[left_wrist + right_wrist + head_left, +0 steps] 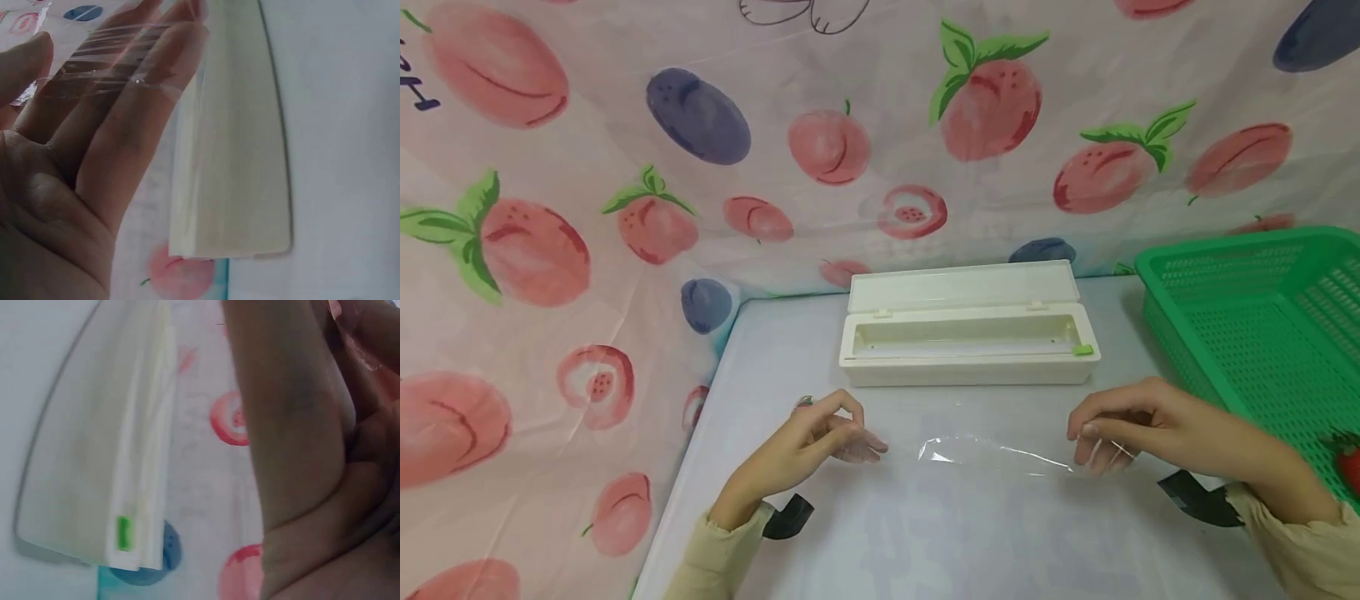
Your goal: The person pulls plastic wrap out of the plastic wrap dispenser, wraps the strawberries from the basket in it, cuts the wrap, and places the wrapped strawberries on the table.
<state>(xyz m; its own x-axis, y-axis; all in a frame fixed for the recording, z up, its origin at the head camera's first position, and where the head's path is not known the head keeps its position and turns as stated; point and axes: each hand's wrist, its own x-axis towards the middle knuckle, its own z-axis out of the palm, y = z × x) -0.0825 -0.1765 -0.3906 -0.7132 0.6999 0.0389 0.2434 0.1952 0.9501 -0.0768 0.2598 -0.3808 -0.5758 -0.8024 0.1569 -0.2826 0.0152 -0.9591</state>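
clear film (1000,457) between left fingers (863,451) and right fingers (1093,407); open white box (970,373) behind, green basket (1277,350) right.

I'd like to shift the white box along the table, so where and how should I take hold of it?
I'd grip the white box by its short ends, left hand from the left and right hand from the right, after releasing the clear film. Its long, low body should stay level that way. Avoid the lid: hinged open at the back, it may swing.

Clear film (1000,458) is seen between the hands (812,446); beyond them, a cream-white box (970,372) is marked by a green tab (1082,350), the cloth (880,87) by pink fruit (828,147).
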